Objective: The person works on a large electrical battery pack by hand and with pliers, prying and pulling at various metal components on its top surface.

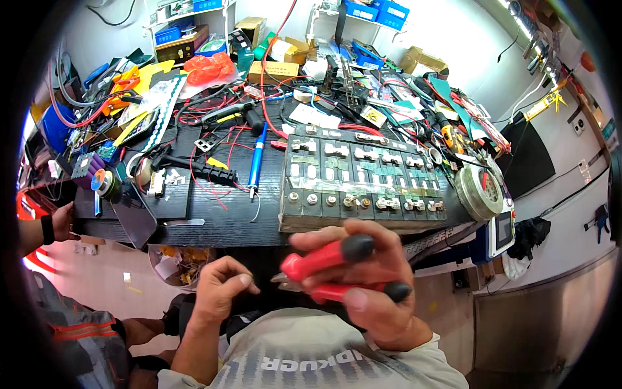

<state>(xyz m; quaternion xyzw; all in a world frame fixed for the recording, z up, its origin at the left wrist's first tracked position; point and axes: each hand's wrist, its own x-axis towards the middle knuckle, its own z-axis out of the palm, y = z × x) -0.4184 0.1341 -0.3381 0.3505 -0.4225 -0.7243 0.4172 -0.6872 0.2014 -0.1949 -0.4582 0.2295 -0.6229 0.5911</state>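
My right hand (382, 272), raised in front of my chest, grips a pair of pliers (327, 259) with red handles and black ends. The handles are spread apart, and the jaws point left, blurred and partly hidden. To its left, my left hand (223, 282) is held low with the fingers curled in and the thumb beside them; nothing shows in it. Beyond the pliers, a battery pack (308, 207) of several dark cells sits at the table's near edge. Metal terminals and connecting pieces line its top, with tape across the middle. Neither hand touches it.
A blue soldering iron (257, 159) lies left of the pack on the black table (227, 233). A solder wire reel (481, 191) stands at its right. Cables and tools crowd the back. At far left is another person's hand (63, 222); below the table stands a waste bin (178, 266).
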